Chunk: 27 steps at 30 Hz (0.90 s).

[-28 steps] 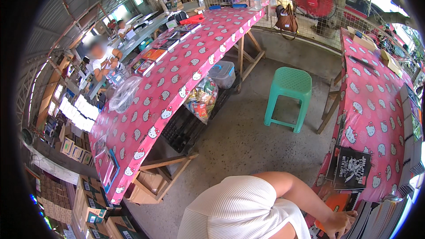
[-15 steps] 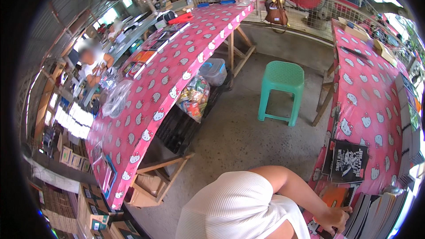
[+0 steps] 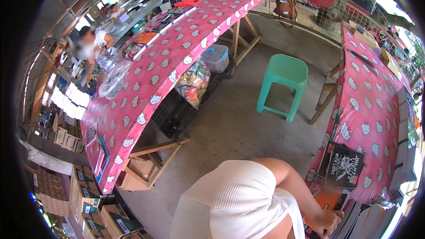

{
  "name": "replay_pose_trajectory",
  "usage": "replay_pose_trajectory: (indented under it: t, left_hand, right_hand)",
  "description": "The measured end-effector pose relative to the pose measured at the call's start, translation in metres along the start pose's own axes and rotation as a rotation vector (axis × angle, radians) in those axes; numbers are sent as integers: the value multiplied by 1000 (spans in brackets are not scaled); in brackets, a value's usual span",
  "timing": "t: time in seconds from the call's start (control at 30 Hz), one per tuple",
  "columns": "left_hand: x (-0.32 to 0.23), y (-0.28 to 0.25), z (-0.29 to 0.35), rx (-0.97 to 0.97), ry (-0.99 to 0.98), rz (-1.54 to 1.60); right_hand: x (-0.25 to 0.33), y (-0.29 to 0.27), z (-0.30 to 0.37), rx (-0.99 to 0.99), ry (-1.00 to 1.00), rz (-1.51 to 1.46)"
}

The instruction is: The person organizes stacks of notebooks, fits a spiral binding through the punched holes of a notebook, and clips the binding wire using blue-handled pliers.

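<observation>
Head view. Left hand (image 3: 326, 222) over near edge of a pink table (image 3: 362, 115), fingers curled; cannot tell whether pinching anything. Right hand out of frame. One orange-covered book (image 3: 328, 200) partly under left wrist; upright row of books (image 3: 365, 221), too tight to count, just right of fingertips. Beyond: one black-covered book (image 3: 344, 167). Left of hand, open floor (image 3: 230, 124), one green stool (image 3: 285, 68), second pink table (image 3: 177, 64).

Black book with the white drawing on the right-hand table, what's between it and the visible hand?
In the head view, an orange-covered item, probably a book, lies between the black book and the hand, partly hidden from view.
</observation>
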<state>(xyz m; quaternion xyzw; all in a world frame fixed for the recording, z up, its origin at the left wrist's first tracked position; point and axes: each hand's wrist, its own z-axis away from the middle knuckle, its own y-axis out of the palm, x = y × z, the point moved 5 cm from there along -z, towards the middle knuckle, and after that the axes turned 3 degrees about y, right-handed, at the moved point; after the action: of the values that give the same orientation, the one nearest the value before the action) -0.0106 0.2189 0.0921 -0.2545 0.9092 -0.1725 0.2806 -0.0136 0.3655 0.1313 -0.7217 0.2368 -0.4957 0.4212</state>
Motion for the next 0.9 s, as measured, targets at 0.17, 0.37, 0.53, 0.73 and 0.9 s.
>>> replay_pose_trajectory:
  t: [0.17,0.37,0.53,0.73,0.9]
  left_hand:
    - [0,-4,-5,4,12,-95]
    - [32,46,7,-127,-16,-39]
    - [4,3,-3,127,18,-207]
    - [-2,-3,-1,54,50,-114]
    - [8,12,6,75,-15,-4]
  right_hand:
    - [-32,7,-6,34,50,-59]
    - [-37,30,-33,45,-20,-200]
    - [-36,43,-48,54,-44,-269]
    - [-37,51,-57,61,-76,-307]
    - [-38,59,-64,90,-106,-332]
